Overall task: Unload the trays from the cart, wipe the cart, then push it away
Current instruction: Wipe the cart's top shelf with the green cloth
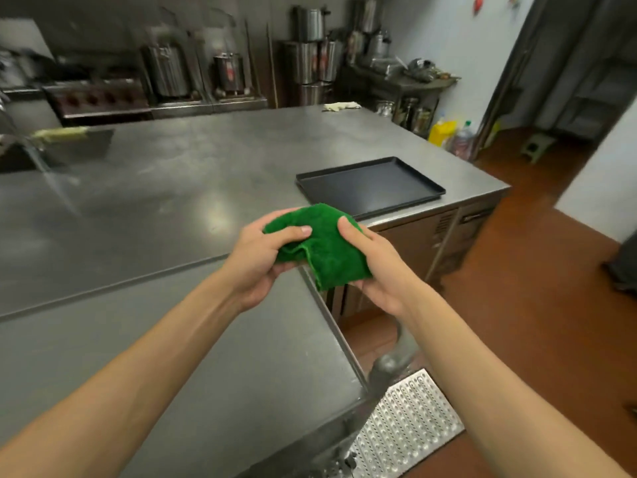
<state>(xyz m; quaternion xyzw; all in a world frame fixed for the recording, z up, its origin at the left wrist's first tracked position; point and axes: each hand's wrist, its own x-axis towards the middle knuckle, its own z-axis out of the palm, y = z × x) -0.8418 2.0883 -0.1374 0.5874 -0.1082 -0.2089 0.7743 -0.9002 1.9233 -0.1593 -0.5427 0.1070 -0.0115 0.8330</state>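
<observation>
The fingers point(305, 231) of the left hand point(255, 257) and right hand point(375, 267) pinch a green cloth point(327, 246); at one o'clock a black tray point(370, 184) lies on the table point(172, 188); wiping comes next, I think; the cart top point(206, 339) sits below, at six o'clock.

This is a commercial kitchen. A broad stainless-steel counter point(179, 188) fills the middle, with a black baking tray point(370, 186) lying on its far right corner. Tall steel stockpots point(169, 69) stand along the back wall beside a gas range point(98, 98). A perforated metal drain grate point(403, 426) is set into the red-brown floor point(537, 305).
</observation>
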